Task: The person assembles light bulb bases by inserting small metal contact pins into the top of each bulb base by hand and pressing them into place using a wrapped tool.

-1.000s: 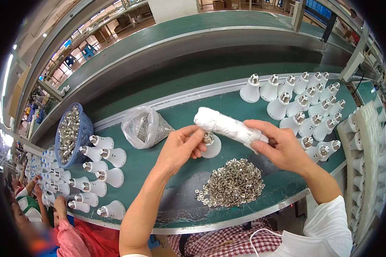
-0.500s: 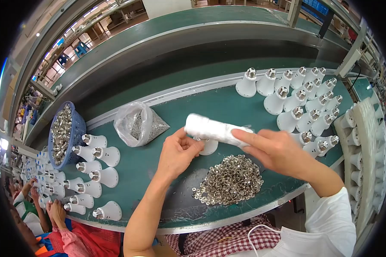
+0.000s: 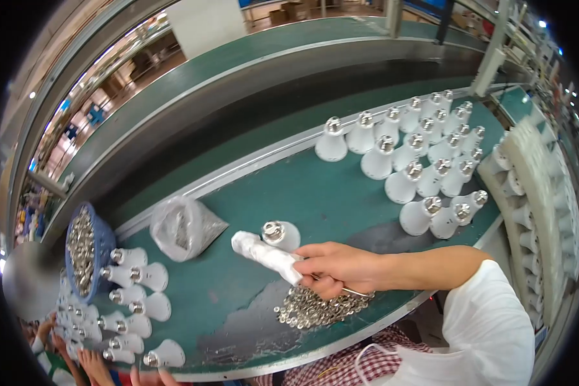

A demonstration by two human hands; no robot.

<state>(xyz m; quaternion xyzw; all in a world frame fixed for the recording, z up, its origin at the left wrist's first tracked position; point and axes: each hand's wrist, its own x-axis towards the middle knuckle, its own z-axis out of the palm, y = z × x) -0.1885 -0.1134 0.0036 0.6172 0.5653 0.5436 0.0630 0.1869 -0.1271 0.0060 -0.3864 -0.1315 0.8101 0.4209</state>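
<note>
Left hand [image 3: 153, 378], probably, is showing only fingers at the bottom edge, left of the metal-cap pile [image 3: 315, 312]; can't tell its grip. Right hand [image 3: 347, 267] is gripping the white wrapped tool [image 3: 264, 253], over and beyond the pile's near side. Lone bulb [image 3: 291, 237] is standing upright beyond the pile. Good handling is needing a firm hold on the wrapping, a level bulb base and no knocking. Plastic bag [image 3: 180, 235] is sitting farther, left of the pile.
</note>
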